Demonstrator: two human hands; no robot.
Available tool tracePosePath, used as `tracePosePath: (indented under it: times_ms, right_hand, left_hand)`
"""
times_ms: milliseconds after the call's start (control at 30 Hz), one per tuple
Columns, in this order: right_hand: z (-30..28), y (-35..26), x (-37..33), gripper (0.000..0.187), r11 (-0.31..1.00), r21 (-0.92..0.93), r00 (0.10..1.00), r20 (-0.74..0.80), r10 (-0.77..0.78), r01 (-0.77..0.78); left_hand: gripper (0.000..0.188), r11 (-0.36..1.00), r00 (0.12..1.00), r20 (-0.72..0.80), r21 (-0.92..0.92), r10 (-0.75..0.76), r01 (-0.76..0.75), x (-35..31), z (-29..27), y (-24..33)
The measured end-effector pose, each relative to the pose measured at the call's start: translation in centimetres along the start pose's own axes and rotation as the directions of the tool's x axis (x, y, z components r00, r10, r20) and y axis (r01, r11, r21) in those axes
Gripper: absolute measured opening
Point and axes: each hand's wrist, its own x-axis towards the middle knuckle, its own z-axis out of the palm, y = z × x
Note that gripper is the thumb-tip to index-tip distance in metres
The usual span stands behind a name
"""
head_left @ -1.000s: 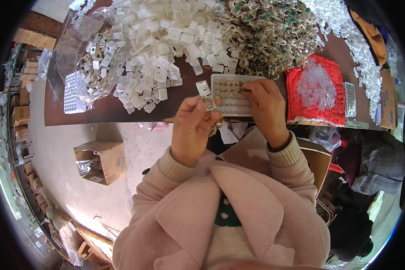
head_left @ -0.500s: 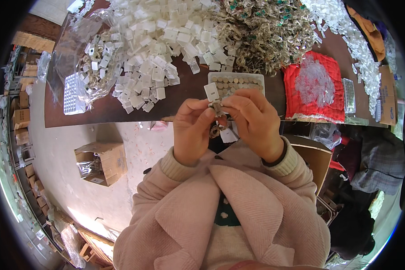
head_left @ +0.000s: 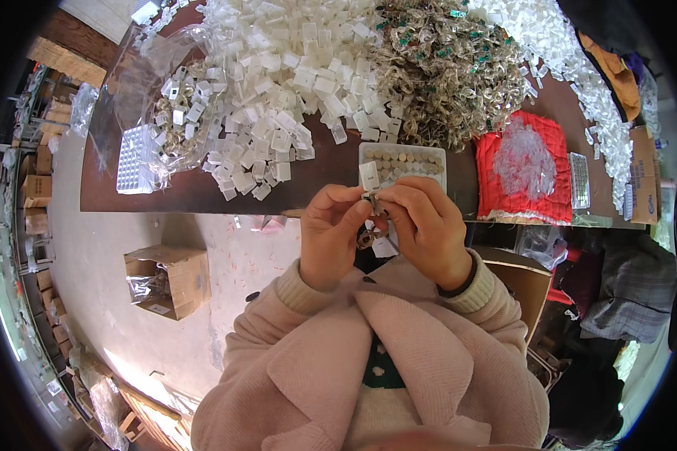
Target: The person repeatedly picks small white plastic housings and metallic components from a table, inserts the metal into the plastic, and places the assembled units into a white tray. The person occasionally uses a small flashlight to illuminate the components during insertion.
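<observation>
- My left hand (head_left: pixel 327 234) is pinching the white case (head_left: pixel 369 175) at its near end, probably for steadiness.
- My right hand (head_left: pixel 432 239) is pinching beside it, on what I cannot tell.
- Just beyond, a tray (head_left: pixel 402 146) is sitting within reach.

The white case (head_left: pixel 369 176) is partly hidden by fingers (head_left: pixel 408 197).
</observation>
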Motion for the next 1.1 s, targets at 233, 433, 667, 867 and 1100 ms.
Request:
tracePosePath:
  times_ms: [233, 433, 667, 867, 1100]
  right_hand:
    - [0.0, -0.2, -0.1, 0.019, 1.000, -0.015, 1.000, 0.001, 0.003, -0.003]
    - [1.1, 0.7, 0.1, 0.024, 0.994, -0.017, 0.986, -0.120, -0.114, 0.112]
    - [1.8, 0.4, -1.3, 0.025, 0.991, -0.057, 0.990, -0.062, -0.125, 0.122]
    - [0.9, 2.7, -1.7, 0.032, 0.991, -0.089, 0.991, -0.101, 0.089, -0.098]
    - [1.4, 6.0, -1.5, 0.028, 0.944, -0.328, 1.000, 0.024, -0.009, 0.016]
  left_hand:
    - [0.014, 1.000, 1.000, -0.019, 0.003, -0.008, 0.008, -0.3, 0.1, 0.3]
    - [0.012, 0.987, 0.992, -0.030, -0.106, -0.125, 0.121, -0.4, 0.2, 0.6]
    - [0.011, 0.982, 0.972, -0.145, -0.080, -0.184, 0.174, -1.0, -1.2, 0.1]
    - [0.011, 0.997, 0.986, -0.147, -0.018, -0.074, 0.072, -0.8, -2.1, -0.1]
    - [0.011, 0.992, 0.987, -0.117, -0.069, -0.111, 0.104, -0.3, -2.1, 0.3]
